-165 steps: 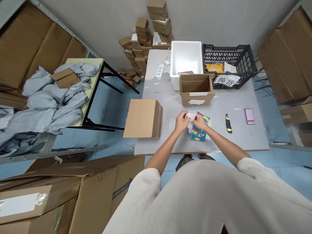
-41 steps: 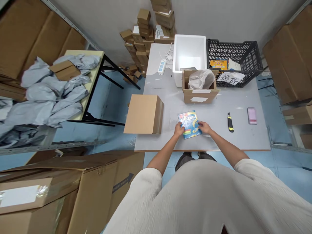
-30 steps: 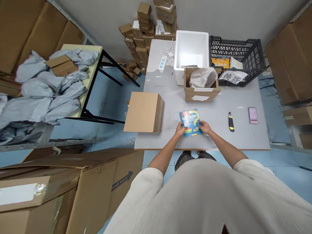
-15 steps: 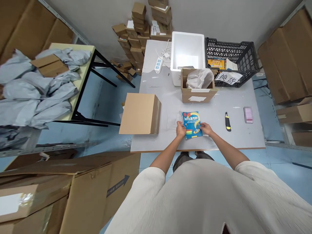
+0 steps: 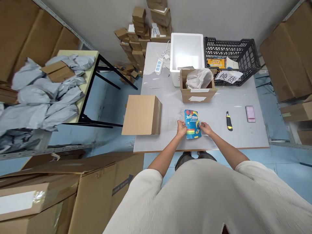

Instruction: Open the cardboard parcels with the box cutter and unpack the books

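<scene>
A blue paperback book (image 5: 192, 125) with a red, white and yellow printed cover is held over the near middle of the table, cover facing up and tilted. My left hand (image 5: 181, 128) is closed on its left edge, thumb on the cover. At its right edge, the fingers of my right hand (image 5: 206, 128) are closed on the side of the book. Clear plastic film (image 5: 174, 119) lies on the table left of the book. Farther right are a black and yellow box cutter (image 5: 229, 122) and a pink object (image 5: 250, 113), its surface blurred.
A closed cardboard box (image 5: 140, 113) stands at the table's left edge. Behind the book are an open carton (image 5: 197, 97) with a plastic bag in it, a white foam box (image 5: 187, 53) and a black crate (image 5: 231, 53) holding books. Grey parcels (image 5: 36, 97) cover a side table.
The book has turned on its long axis and looks narrower, its cover now angled. Both hands stay at its edges. The whole view has shifted slightly.
</scene>
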Available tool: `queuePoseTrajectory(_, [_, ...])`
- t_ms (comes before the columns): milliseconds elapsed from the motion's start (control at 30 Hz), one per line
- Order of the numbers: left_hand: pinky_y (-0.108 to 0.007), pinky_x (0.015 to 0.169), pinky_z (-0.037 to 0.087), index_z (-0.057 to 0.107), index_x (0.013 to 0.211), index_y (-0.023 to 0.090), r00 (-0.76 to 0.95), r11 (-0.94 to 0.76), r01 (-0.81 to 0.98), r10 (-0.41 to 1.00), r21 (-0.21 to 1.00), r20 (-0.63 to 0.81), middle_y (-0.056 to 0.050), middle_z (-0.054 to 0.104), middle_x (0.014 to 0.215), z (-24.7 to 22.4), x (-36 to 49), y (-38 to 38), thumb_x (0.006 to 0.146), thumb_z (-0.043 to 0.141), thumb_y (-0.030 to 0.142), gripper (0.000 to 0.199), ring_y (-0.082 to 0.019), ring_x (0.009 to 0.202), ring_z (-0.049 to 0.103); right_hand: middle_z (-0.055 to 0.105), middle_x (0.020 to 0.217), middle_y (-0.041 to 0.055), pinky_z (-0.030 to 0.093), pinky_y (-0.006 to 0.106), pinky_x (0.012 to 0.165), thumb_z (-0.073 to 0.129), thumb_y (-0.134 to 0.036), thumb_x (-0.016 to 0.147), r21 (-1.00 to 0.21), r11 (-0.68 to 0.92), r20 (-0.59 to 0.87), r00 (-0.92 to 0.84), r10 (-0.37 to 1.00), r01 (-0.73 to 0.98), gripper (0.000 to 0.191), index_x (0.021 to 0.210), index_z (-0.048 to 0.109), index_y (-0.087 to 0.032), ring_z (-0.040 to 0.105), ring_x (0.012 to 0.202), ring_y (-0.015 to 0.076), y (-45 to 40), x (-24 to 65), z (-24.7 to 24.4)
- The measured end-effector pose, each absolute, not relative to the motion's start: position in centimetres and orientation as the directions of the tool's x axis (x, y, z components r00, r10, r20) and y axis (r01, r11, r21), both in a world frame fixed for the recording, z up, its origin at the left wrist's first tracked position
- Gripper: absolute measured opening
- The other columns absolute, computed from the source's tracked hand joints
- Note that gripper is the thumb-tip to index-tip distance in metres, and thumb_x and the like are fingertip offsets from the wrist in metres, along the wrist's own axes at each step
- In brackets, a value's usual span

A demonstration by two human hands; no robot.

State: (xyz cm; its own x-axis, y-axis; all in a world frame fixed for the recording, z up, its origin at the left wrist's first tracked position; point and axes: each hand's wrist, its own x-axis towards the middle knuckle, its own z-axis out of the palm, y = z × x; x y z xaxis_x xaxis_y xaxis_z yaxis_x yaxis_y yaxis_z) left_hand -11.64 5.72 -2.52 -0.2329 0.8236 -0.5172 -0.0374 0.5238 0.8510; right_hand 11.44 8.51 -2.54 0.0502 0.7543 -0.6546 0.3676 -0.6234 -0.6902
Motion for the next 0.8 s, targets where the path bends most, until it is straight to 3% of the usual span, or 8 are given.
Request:
queuePoseTrajectory(133, [-0.024,0.073,0.054,0.04,0.112,0.029,-0.175,0.515,-0.189,0.82,0.836,-0.545,0.004,0.067,0.099,-0.9,-11.7,6.0,0.075,0.072,0.004,0.054,-0.012,0.078,0.069,0.085,0.121,0.0088,0.066,0.042,0.101,0.079,-0.04,0.092,-0.687,-0.692,-0.715,-0.038,0.698,0.221,0.033,0.12,0.074,-0.023,0.081,0.112,0.0279,8.8,11.5,-1.1])
queuePoseTrajectory(300, [-0.024,0.073,0.053,0.041,0.106,0.029,-0.177,0.513,-0.187,0.822,0.838,-0.542,0.004,0.065,0.096,0.4,-12.6,6.1,0.073,0.067,0.001,0.05,-0.012,0.08,0.068,0.087,0.107,0.0085,0.069,0.04,0.09,0.083,-0.037,0.087,-0.676,-0.735,-0.737,-0.089,0.67,0.062,0.026,0.107,0.076,-0.022,0.082,0.095,0.0261,9.2,12.0,0.9])
queuePoseTrajectory(400, [-0.025,0.077,0.054,0.041,0.104,0.028,-0.195,0.49,-0.186,0.831,0.852,-0.521,0.004,0.064,0.096,0.9,-12.9,6.2,0.071,0.067,0.002,0.05,-0.013,0.085,0.069,0.086,0.099,0.0057,0.067,0.039,0.092,0.084,-0.033,0.083,-0.711,-0.7,-0.703,-0.055,0.709,0.062,0.021,0.099,0.076,-0.021,0.081,0.091,0.0246,9.4,12.2,1.9])
queuePoseTrajectory(633, [-0.028,0.079,0.056,0.04,0.108,0.029,-0.111,0.494,-0.216,0.844,0.842,-0.524,0.002,0.07,0.102,2.4,-12.9,6.9,0.068,0.069,0.01,0.053,-0.016,0.088,0.072,0.085,0.118,0.0092,0.066,0.038,0.097,0.085,-0.039,0.088,-0.667,-0.743,-0.745,-0.087,0.661,0.06,0.028,0.109,0.075,-0.023,0.081,0.109,0.026,9.7,12.3,3.5])
queuePoseTrajectory(800, [-0.028,0.076,0.055,0.041,0.108,0.029,-0.113,0.483,-0.244,0.847,0.841,-0.519,0.003,0.071,0.099,3.0,-13.2,7.4,0.068,0.069,0.01,0.053,-0.015,0.081,0.071,0.087,0.109,0.0087,0.067,0.035,0.091,0.086,-0.038,0.089,-0.642,-0.765,-0.764,-0.14,0.63,0.058,0.02,0.099,0.077,-0.023,0.082,0.098,0.0237,9.8,12.6,4.0])
